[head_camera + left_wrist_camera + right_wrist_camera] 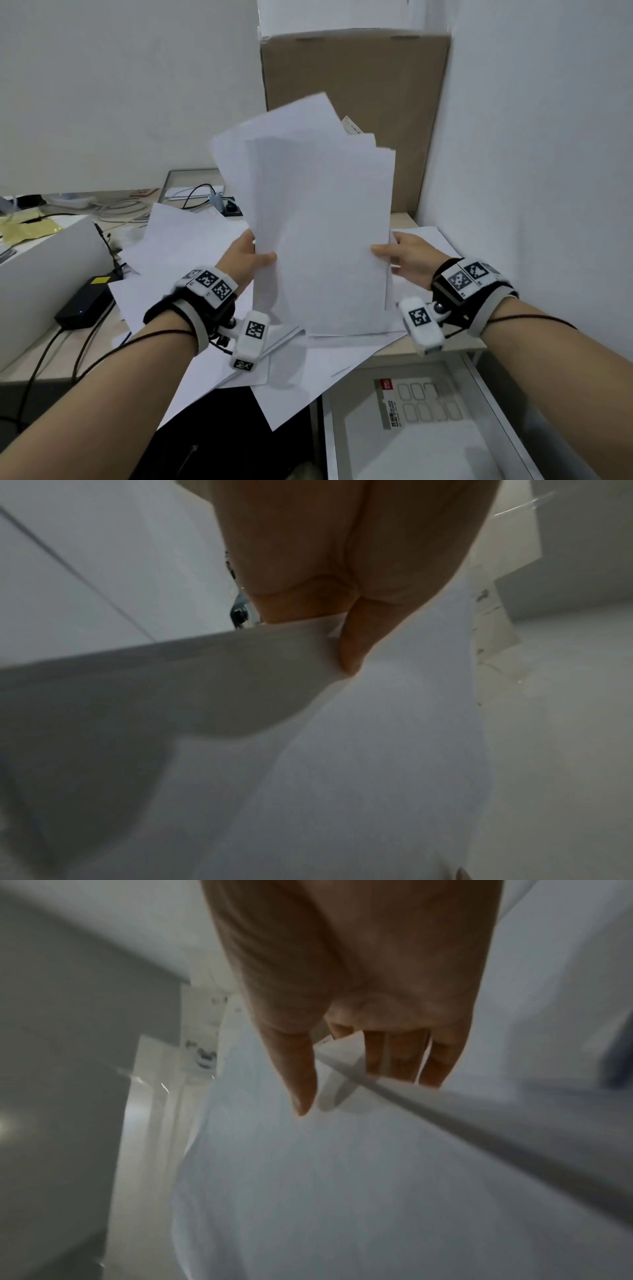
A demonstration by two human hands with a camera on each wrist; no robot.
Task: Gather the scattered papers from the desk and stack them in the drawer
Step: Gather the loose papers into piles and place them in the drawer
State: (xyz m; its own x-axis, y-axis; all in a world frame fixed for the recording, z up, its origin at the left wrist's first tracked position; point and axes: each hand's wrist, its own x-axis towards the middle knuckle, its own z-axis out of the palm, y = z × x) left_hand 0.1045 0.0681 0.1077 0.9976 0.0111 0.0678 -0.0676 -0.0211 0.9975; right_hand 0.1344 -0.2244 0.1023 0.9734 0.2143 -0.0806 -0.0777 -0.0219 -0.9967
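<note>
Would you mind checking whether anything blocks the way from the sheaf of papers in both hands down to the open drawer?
Nothing visible does. The sheaf of papers is held upright above the desk, and the open drawer lies below right, holding only a flat sticker sheet. The right hand's wrist camera hangs between them.

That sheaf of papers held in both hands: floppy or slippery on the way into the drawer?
Probably floppy: the sheaf of papers bows beside the left hand. Sheets look fanned and uneven at the top, so some may slide loose. The right hand pinches one edge only.
</note>
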